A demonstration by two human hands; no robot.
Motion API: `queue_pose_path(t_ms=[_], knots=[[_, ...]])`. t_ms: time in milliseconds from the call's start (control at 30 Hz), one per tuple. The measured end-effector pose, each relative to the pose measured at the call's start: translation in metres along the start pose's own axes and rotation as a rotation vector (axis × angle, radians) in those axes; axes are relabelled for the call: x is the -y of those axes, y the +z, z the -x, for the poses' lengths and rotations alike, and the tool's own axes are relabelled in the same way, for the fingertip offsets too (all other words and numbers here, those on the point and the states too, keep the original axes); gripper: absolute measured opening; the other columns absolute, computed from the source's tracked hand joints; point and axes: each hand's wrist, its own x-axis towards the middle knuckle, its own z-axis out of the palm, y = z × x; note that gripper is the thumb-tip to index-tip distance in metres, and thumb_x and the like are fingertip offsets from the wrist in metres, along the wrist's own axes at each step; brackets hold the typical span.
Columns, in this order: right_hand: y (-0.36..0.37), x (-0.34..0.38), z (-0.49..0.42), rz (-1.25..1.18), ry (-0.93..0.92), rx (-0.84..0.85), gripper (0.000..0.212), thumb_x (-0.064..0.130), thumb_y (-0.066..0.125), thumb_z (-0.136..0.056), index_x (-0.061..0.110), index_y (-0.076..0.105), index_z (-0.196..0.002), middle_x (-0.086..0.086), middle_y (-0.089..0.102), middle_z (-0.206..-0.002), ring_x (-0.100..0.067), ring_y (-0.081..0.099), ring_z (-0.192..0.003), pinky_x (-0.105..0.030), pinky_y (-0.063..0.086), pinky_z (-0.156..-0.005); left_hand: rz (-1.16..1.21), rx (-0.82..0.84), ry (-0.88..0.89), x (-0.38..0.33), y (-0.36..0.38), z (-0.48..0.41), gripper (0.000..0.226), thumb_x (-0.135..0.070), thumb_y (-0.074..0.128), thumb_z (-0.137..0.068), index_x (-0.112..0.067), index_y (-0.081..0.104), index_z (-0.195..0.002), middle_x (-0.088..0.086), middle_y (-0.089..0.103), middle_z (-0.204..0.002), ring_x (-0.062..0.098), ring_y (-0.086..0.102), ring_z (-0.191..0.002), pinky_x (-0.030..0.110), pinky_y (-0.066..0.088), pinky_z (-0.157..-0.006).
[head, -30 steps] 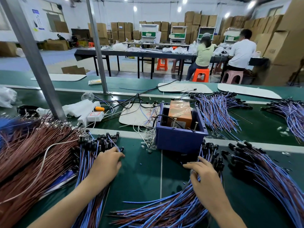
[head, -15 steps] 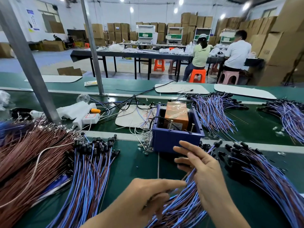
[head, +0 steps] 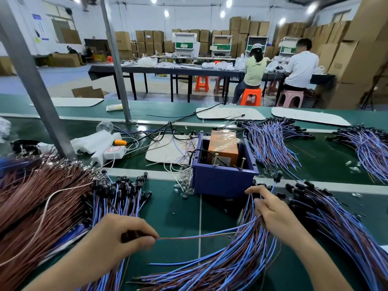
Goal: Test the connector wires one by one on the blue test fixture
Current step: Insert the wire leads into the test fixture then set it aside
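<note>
Wire point(head: 199, 236) — left hand point(head: 123, 236) pinching, right hand point(head: 273, 213) gripping

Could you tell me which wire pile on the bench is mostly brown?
The pile at the far left, which is almost all brown; the other piles are mainly blue.
</note>
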Motion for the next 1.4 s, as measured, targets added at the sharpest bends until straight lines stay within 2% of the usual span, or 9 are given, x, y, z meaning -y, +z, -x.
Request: queue_pose_path(t_ms=[100, 200, 333, 367, 467, 633, 800, 1000, 1400], knots=[[0.0, 0.013, 0.007, 0.324, 0.121, -0.005, 0.05, 0.05, 0.034, -0.099, 0.042, 0.02, -0.146, -0.002, 0.05, -0.058, -0.019, 0.045, -0.049, -0.03, 0.038, -0.052, -0.022, -0.042, 0.022, -0.004, 0.005, -0.004, 0.006, -0.031, 0.073, -0.076, -0.036, 0.075, -0.076, -0.023, 0.068, -0.07, -0.004, 0.062, -0.067, 0.006, 0.042, -0.061], [0.014, 0.041, 0.024, 0.494, -0.026, -0.137, 0.062, 0.069, 0.036, -0.087, 0.047, 0.024, -0.143, 0.004, 0.061, -0.078, -0.019, 0.062, -0.076, -0.03, 0.05, -0.074, -0.08, -0.083, 0.109, -0.011, 0.014, -0.013, 0.01, -0.019, 0.079, -0.076, -0.028, 0.077, -0.077, -0.027, 0.068, -0.074, -0.007, 0.063, -0.07, 0.005, 0.042, -0.064], [0.056, 0.076, 0.038, 0.059, -0.364, 0.069, 0.026, 0.039, 0.058, -0.092, 0.035, 0.064, -0.117, 0.027, 0.057, -0.095, 0.007, 0.054, -0.082, -0.016, 0.045, -0.081, -0.136, -0.17, 0.266, -0.033, 0.022, -0.038, 0.005, -0.025, 0.079, -0.074, -0.026, 0.075, -0.078, -0.019, 0.069, -0.074, -0.007, 0.061, -0.066, 0.005, 0.041, -0.062], [0.062, 0.078, 0.038, -0.072, -0.37, 0.083, 0.018, 0.027, 0.061, -0.093, 0.035, 0.068, -0.107, 0.024, 0.061, -0.089, 0.004, 0.057, -0.074, -0.019, 0.051, -0.075, -0.133, -0.209, 0.288, -0.037, 0.024, -0.044, 0.006, -0.026, 0.078, -0.073, -0.024, 0.075, -0.078, -0.017, 0.069, -0.074, -0.007, 0.061, -0.065, 0.005, 0.041, -0.062], [0.065, 0.076, 0.035, -0.35, -0.312, -0.042, 0.028, 0.01, 0.063, -0.091, 0.038, 0.068, -0.088, 0.009, 0.07, -0.074, -0.005, 0.063, -0.064, -0.025, 0.056, -0.059, 0.0, -0.313, 0.228, -0.045, 0.032, -0.059, 0.014, -0.014, 0.081, -0.073, -0.026, 0.073, -0.076, -0.016, 0.069, -0.071, -0.005, 0.061, -0.063, 0.006, 0.042, -0.062], [0.065, 0.068, 0.027, -0.603, -0.213, -0.166, 0.019, 0.006, 0.065, -0.088, 0.022, 0.074, -0.084, -0.002, 0.073, -0.073, -0.018, 0.07, -0.069, -0.025, 0.057, -0.059, 0.532, -0.379, -0.005, -0.053, 0.057, -0.081, 0.031, -0.005, 0.076, -0.075, -0.026, 0.065, -0.095, 0.003, 0.07, -0.066, 0.011, 0.062, -0.055, 0.021, 0.052, -0.059], [0.068, 0.056, 0.017, -0.76, -0.119, -0.269, 0.015, 0.003, 0.061, -0.091, 0.013, 0.07, -0.083, -0.007, 0.073, -0.073, -0.022, 0.072, -0.068, -0.025, 0.056, -0.056, 0.747, -0.368, -0.082, -0.06, 0.087, -0.099, 0.013, -0.003, 0.07, -0.082, -0.014, 0.07, -0.075, -0.003, 0.066, -0.059, 0.004, 0.058, -0.053, 0.014, 0.046, -0.05], [0.067, 0.035, -0.009, -0.914, 0.083, -0.584, 0.014, -0.001, 0.054, -0.094, 0.013, 0.052, -0.094, -0.014, 0.067, -0.075, -0.024, 0.069, -0.057, -0.027, 0.053, -0.047, 0.772, -0.3, -0.197, -0.055, 0.084, -0.136, 0.013, -0.009, 0.058, -0.093, -0.009, 0.059, -0.08, 0.001, 0.066, -0.059, 0.006, 0.034, -0.035, 0.016, 0.029, -0.036], [0.069, 0.026, -0.039, -0.902, 0.114, -0.656, 0.016, 0.002, 0.054, -0.095, 0.013, 0.064, -0.096, -0.008, 0.067, -0.074, -0.015, 0.066, -0.051, -0.025, 0.054, -0.05, 0.54, -0.287, -0.297, -0.028, 0.083, -0.171, 0.016, -0.011, 0.062, -0.09, -0.01, 0.067, -0.075, 0.004, 0.067, -0.063, 0.006, 0.038, -0.035, 0.017, 0.035, -0.037]])
